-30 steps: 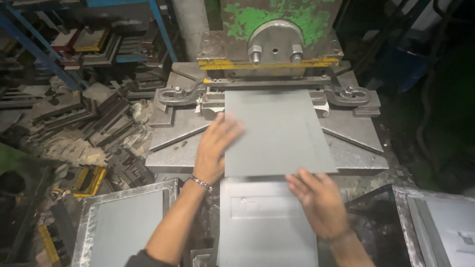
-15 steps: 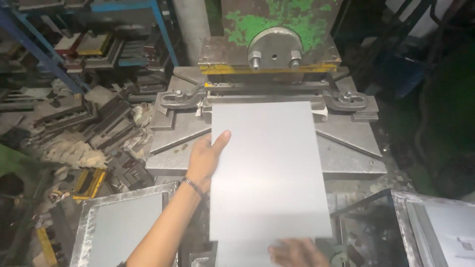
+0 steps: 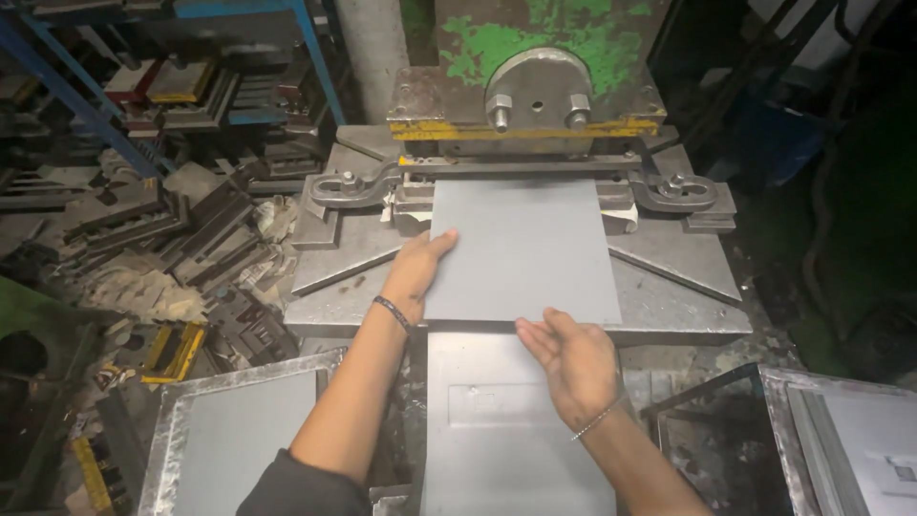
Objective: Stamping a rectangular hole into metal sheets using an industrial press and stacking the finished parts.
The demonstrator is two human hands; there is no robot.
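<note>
A metal sheet point(image 3: 521, 250) lies flat on the press bed point(image 3: 669, 306), its far edge under the press head point(image 3: 535, 86). The left hand point(image 3: 415, 272) rests on its left edge, the right hand point(image 3: 571, 358) at its near edge. Trays point(image 3: 229, 435) sit lower left and lower right.

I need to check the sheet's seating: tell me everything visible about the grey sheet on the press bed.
The grey sheet is a flat, plain rectangle, metal by its look, matte and unmarked. It lies flat on the press bed, its far edge at the tooling under the yellow bar. The left hand touches its left edge; the right hand meets its near edge.
</note>
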